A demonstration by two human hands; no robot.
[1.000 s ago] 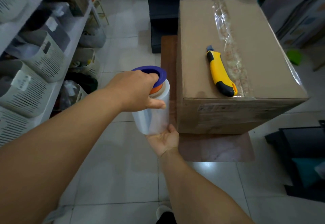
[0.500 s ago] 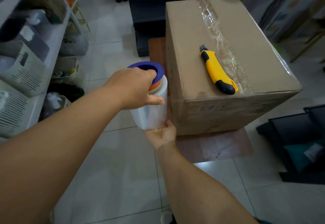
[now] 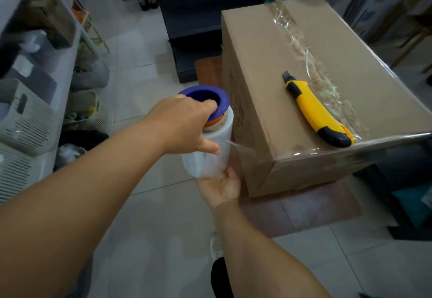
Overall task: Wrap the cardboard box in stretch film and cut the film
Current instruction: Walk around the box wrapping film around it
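Gripping the upright roll [image 3: 207, 152] top and bottom, the left hand [image 3: 184, 127] and right hand [image 3: 221, 187] are holding it just left of the box [image 3: 304, 101], film [image 3: 240, 148] running rightward to its near corner.

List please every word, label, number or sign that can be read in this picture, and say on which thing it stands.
None can be read.
Cardboard box, near face: faint printed marks, too blurred to read.
Utility knife: no lettering visible.
Stretch film roll: no lettering visible.
Shelf baskets: pale tags, too blurred to read.
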